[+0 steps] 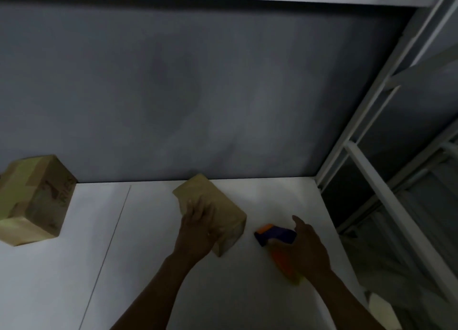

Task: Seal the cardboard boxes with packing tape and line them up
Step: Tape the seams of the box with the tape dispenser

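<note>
At the far left, a taped cardboard box (34, 200) stands on the white table (148, 280) close to the grey wall (198, 81). Pale strips of tape cross its top and run down its front, so it looks sealed and set aside; the lettering on its side is too blurred to read, and its left edge is cut off by the frame. A thin seam (111, 230) in the tabletop runs between it and the work in the middle. There a smaller cardboard box (218, 205) sits at an angle, well apart from the first. The left hand (198, 228) lies across its top with fingers spread fairly flat, pressing it down rather than clutching it. No tape can be made out on the part of this box that shows, though the hand covers much of the lid and the picture is dim and soft, so whether its flaps are closed or partly taped cannot be told. Just to its right, the right hand (307, 250) grips the handle of an orange and dark purple tape dispenser (277, 234) low over the table, nose pointing toward the box but not touching it. My guess is one box is finished, this second one is about to be taped, and the lining up is not done. At the far right stands a metal rack (371, 178); a pale shape near its foot is unclear.
</note>
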Action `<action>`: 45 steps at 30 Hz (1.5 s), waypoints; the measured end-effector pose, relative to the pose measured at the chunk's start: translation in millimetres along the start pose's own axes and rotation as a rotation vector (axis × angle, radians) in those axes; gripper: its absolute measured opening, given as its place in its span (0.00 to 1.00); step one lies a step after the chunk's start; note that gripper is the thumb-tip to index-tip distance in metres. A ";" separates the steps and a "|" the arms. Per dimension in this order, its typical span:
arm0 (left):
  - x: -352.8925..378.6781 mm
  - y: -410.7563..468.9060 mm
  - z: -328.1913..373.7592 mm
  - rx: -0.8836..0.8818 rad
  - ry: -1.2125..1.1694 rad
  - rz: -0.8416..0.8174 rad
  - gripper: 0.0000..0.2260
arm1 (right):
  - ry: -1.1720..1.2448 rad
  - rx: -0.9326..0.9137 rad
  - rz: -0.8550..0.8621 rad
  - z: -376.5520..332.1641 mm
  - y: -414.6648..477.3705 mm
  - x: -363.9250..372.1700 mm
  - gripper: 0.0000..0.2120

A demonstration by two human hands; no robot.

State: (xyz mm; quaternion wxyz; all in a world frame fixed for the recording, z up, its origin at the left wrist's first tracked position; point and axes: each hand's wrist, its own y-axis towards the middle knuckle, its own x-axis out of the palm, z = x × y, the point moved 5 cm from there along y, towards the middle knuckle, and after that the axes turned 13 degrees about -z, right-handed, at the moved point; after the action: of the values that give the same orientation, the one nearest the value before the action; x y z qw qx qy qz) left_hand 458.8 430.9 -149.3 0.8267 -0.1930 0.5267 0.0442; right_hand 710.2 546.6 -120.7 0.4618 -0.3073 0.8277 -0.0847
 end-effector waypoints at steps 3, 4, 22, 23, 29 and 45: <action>-5.1 0.2 6.1 0.072 -0.028 -0.037 0.51 | 0.083 0.040 -0.104 19.4 0.3 18.0 0.49; -7.8 -1.1 9.1 0.100 -0.060 -0.016 0.51 | 0.090 0.042 -0.094 23.4 0.1 22.6 0.49; -14.3 -9.7 14.3 0.143 -0.019 -0.056 0.44 | 0.455 -0.253 0.025 4.6 -36.8 -47.0 0.27; -20.2 -9.9 17.7 0.148 -0.010 -0.047 0.38 | 0.466 -0.283 -0.001 0.5 -37.8 -50.3 0.28; -60.5 -25.5 44.3 -0.096 -0.657 0.150 0.11 | 0.475 -0.443 -0.110 -27.4 -43.1 -50.2 0.29; -43.5 -33.0 59.5 -0.358 -1.597 -0.356 0.20 | 0.511 -0.540 -0.316 -54.0 -41.7 -46.5 0.35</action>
State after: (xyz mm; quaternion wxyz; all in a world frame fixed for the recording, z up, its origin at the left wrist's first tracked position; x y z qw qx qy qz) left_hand 499.5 427.9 -79.6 0.9027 -0.3124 -0.2707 0.1194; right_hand 702.0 532.9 -39.7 0.1251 -0.5101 0.8510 -0.0075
